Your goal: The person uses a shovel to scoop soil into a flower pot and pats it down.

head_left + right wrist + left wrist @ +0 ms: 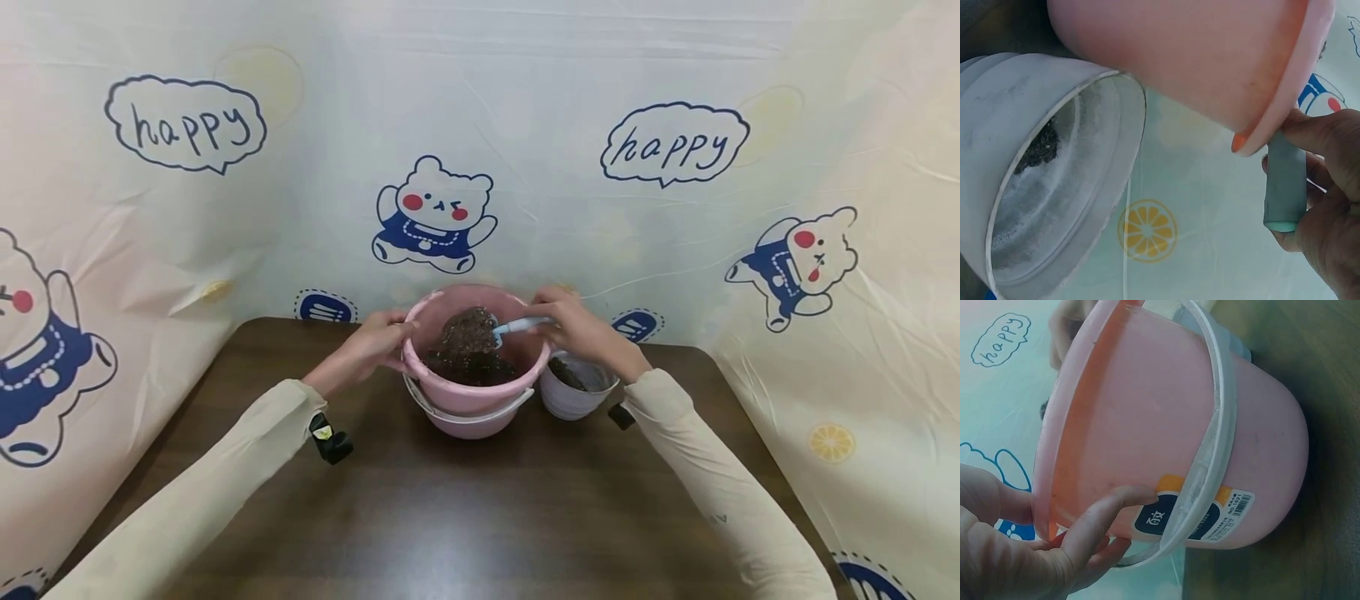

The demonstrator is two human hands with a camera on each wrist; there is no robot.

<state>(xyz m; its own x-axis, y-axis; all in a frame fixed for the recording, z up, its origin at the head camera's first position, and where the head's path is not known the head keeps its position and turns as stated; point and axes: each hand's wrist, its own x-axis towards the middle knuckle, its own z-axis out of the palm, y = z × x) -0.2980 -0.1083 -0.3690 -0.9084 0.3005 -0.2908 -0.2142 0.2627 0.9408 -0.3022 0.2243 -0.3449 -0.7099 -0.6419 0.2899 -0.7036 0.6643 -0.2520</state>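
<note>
A pink bucket (465, 400) with a white carrying handle stands on the table, holding dark soil (472, 367). My left hand (375, 340) grips its rim at the left; in the left wrist view the fingers (1100, 519) lie along the outer wall near a label (1229, 515). My right hand (576, 327) holds the light blue handle of a small garden trowel (521, 324) over the bucket's right rim. The trowel's blade is mostly hidden by soil inside the bucket. Beside the bucket, under my right hand, stands a whitish pot (1079, 187) with some dark soil (1041, 147) in it.
Both containers stand near the back of the dark brown wooden table (450, 517). A pale printed curtain (540, 225) with bears and "happy" bubbles hangs close behind and at both sides.
</note>
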